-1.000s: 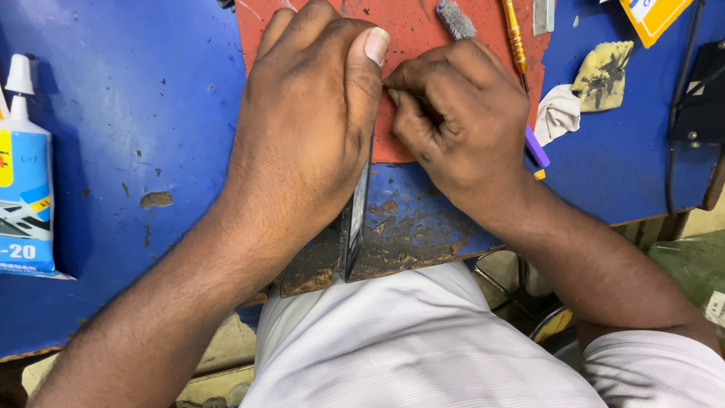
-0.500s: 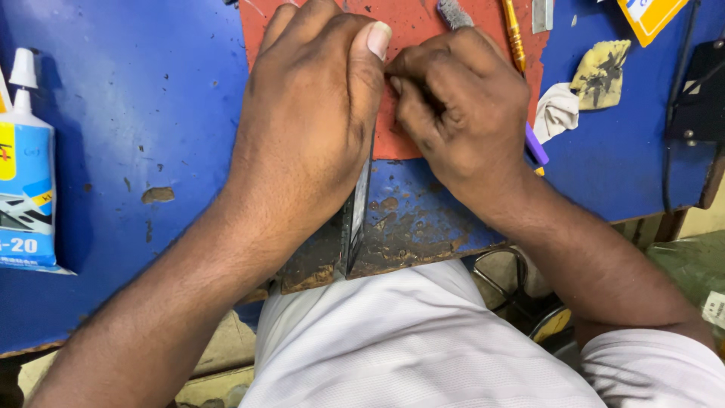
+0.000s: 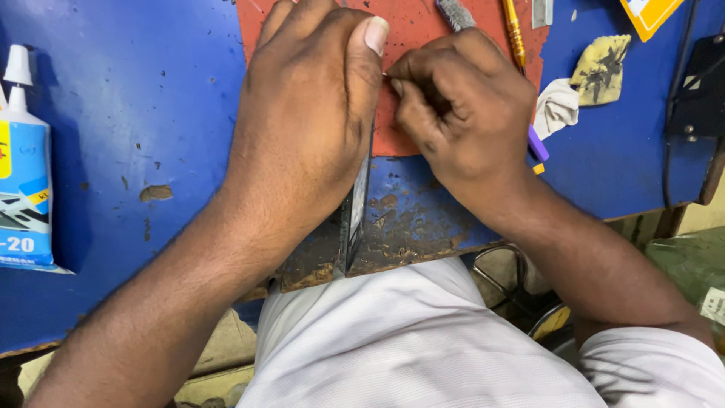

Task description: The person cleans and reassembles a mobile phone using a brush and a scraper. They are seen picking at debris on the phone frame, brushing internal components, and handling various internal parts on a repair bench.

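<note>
1. Nearest the wearer, a thin dark flat device point(image 3: 353, 227), perhaps a phone, stands on its long edge on the blue surface point(image 3: 136, 113). Its near end juts past the chipped, rusty lip of that surface toward the white shirt point(image 3: 408, 340). Set on edge like this, its narrow side faces up where it can be worked.

2. The left hand point(image 3: 302, 128) lies flat over the device's far part, palm pressed down and the thumb laid along the top edge. This looks like a bracing hold that keeps the thin piece from tipping. The fingers are spread and pressing, not curled around it.

3. Just to the right of the left thumb, the right hand point(image 3: 464, 113) is clenched, its fingertips point(image 3: 404, 83) pinched together at the thumb tip. They seem to grip something very small; what it is cannot be told. A purple tool handle point(image 3: 538, 143) pokes out behind this hand.

4. Under both sets of fingers lies a red mat point(image 3: 423, 30), scuffed and specked.

5. Beyond the right fingers lie a yellow pen-like tool point(image 3: 514, 34), a crumpled white scrap point(image 3: 557, 106) and a stained yellowish scrap point(image 3: 600, 68).

6. Well left of the left fingers rests a blue-and-white glue tube point(image 3: 23, 181).
</note>
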